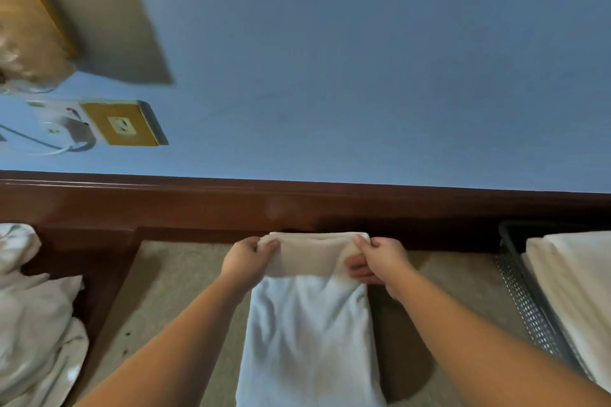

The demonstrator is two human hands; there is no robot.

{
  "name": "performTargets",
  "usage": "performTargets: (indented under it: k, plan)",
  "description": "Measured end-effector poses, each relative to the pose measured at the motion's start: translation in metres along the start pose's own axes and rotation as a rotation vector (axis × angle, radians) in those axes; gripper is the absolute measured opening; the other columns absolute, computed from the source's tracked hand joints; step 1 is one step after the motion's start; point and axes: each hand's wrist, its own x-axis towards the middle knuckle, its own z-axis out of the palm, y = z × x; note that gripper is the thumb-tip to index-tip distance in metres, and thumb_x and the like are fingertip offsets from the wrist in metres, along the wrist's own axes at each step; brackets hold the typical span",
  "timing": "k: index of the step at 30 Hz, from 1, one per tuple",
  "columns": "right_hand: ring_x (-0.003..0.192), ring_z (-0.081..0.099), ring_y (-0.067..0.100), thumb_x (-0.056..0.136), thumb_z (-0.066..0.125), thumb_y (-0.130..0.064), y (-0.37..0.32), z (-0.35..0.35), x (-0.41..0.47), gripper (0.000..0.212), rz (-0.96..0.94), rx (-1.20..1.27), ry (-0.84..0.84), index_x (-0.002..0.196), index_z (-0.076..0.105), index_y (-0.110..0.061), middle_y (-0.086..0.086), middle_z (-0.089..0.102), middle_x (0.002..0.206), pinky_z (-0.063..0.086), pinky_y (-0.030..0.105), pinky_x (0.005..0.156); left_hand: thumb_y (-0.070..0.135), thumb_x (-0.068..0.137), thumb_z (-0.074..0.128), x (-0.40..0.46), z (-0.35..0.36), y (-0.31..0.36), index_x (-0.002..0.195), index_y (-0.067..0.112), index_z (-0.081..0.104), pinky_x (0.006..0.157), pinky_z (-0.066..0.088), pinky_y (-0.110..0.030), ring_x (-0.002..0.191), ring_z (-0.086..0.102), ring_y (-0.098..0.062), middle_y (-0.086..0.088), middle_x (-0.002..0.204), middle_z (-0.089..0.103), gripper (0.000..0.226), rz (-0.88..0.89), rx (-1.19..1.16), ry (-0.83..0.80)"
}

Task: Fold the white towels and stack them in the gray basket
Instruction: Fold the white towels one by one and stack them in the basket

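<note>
A long white towel (307, 334) lies lengthwise on the beige carpeted floor (172, 291), running from the bottom edge of the view up toward the dark wooden baseboard (297, 208), with its far end turned over into a thick fold just short of that board. The left hand (246, 259) grips the left corner of that fold, fingers curled over the top edge and thumb tucked against the cloth. The right hand (380, 258) pinches the right corner, thumb on top and the other fingers curled underneath, their tips showing below the fold. Both bare forearms reach in from the bottom corners and cover part of the carpet on either side of the towel. To the right, well apart from the hands, stands the gray basket (525, 304), a perforated metal one with a dark rim, cut off by the frame edge; folded white towels (575, 277) already lie stacked inside it, rising above its near wall. To the left, a rumpled heap of white cloth (36, 317) sits on the floor against the baseboard, partly out of view; whether it is more towels cannot be told. Above the baseboard the blue wall (363, 59) fills most of the view. On its left side a gold-coloured socket plate (122, 124) is mounted, with a white plug and cable (62, 134) just beside it, and above those a beige panel (99, 10) slants toward the corner.
</note>
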Motion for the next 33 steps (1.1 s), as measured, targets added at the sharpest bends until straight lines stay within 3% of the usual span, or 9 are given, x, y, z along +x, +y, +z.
performTargets:
  k: [4, 9, 12, 15, 17, 20, 23, 28, 33]
  plan:
    - [0.073, 0.079, 0.027, 0.104, 0.062, -0.034, 0.010, 0.016, 0.057, 0.027, 0.089, 0.102, 0.081, 0.117, 0.052, -0.012, 0.014, 0.079, 0.081, 0.065, 0.040, 0.072, 0.057, 0.091, 0.069, 0.042, 0.033, -0.004, 0.091, 0.021, 0.072, 0.063, 0.048, -0.033, 0.080, 0.066, -0.019, 0.004, 0.082, 0.070, 0.036, -0.083, -0.077, 0.133]
    - [0.079, 0.078, 0.022, 0.094, 0.074, -0.016, 0.048, 0.033, 0.091, 0.011, 0.031, 0.063, 0.189, 0.092, 0.063, -0.012, 0.007, 0.078, 0.081, 0.064, 0.046, 0.082, 0.063, 0.090, 0.064, 0.069, 0.067, -0.027, 0.095, 0.027, 0.065, 0.086, 0.057, -0.040, 0.092, 0.069, -0.028, 0.007, 0.085, 0.068, 0.036, -0.194, -0.117, 0.214]
    - [0.077, 0.076, 0.021, 0.073, 0.079, -0.022, 0.058, 0.037, 0.095, 0.040, -0.001, -0.041, 0.247, 0.111, 0.065, -0.022, 0.000, 0.077, 0.078, 0.064, 0.051, 0.079, 0.069, 0.090, 0.059, 0.075, 0.072, -0.031, 0.101, 0.022, 0.065, 0.086, 0.053, -0.039, 0.099, 0.068, -0.031, 0.004, 0.089, 0.067, 0.048, -0.206, -0.061, 0.231]
    - [0.088, 0.068, 0.026, 0.087, 0.070, -0.017, 0.050, 0.042, 0.077, 0.045, -0.158, -0.244, 0.360, 0.126, 0.048, -0.023, 0.006, 0.069, 0.106, 0.056, 0.039, 0.075, 0.064, 0.092, 0.059, 0.058, 0.074, -0.018, 0.113, 0.017, 0.052, 0.092, 0.047, -0.046, 0.113, 0.057, -0.037, -0.008, 0.113, 0.057, 0.052, -0.170, 0.044, 0.342]
    - [0.103, 0.060, 0.031, 0.092, 0.064, -0.014, 0.051, 0.053, 0.055, 0.040, -0.416, -0.560, 0.339, 0.128, 0.048, -0.022, 0.008, 0.048, 0.127, 0.049, 0.034, 0.080, 0.057, 0.097, 0.058, 0.031, 0.082, -0.017, 0.125, 0.017, 0.054, 0.091, 0.047, -0.048, 0.113, 0.052, -0.036, -0.012, 0.125, 0.054, 0.049, 0.085, 0.331, 0.461]
    - [0.151, 0.021, 0.034, 0.103, 0.046, -0.030, 0.074, 0.069, 0.034, 0.056, -0.572, -0.975, 0.027, 0.157, 0.029, -0.029, 0.010, 0.009, 0.166, 0.033, 0.040, 0.119, 0.048, 0.103, 0.048, -0.005, 0.108, -0.038, 0.151, 0.030, 0.048, 0.111, 0.041, -0.047, 0.144, 0.043, -0.030, -0.007, 0.158, 0.045, 0.051, 0.475, 0.583, 0.256]
    - [0.157, -0.022, 0.030, 0.106, 0.012, -0.052, 0.100, 0.063, 0.050, 0.064, -0.601, -1.140, -0.083, 0.166, -0.003, -0.033, 0.009, -0.024, 0.169, -0.002, 0.048, 0.129, 0.052, 0.109, 0.028, 0.002, 0.116, -0.060, 0.166, 0.038, 0.015, 0.130, -0.004, -0.036, 0.160, -0.010, -0.014, 0.002, 0.175, 0.000, 0.060, 0.418, 0.607, 0.034]
    - [0.156, -0.025, 0.032, 0.099, 0.000, -0.057, 0.097, 0.058, 0.068, 0.071, -0.571, -1.270, -0.071, 0.164, -0.011, -0.029, 0.017, -0.020, 0.169, -0.014, 0.043, 0.127, 0.056, 0.108, 0.020, 0.018, 0.120, -0.052, 0.166, 0.040, 0.003, 0.127, -0.014, -0.034, 0.158, -0.018, -0.013, 0.005, 0.174, -0.012, 0.062, 0.371, 0.650, 0.005]
    - [0.155, -0.027, 0.024, 0.110, 0.022, -0.048, 0.070, 0.054, 0.045, 0.064, -0.410, -1.195, -0.171, 0.164, -0.011, -0.037, 0.005, -0.026, 0.170, -0.009, 0.042, 0.128, 0.055, 0.109, 0.023, 0.007, 0.094, -0.037, 0.166, 0.037, -0.002, 0.129, -0.009, -0.038, 0.158, -0.020, -0.018, 0.001, 0.173, -0.018, 0.065, 0.338, 0.697, -0.182]
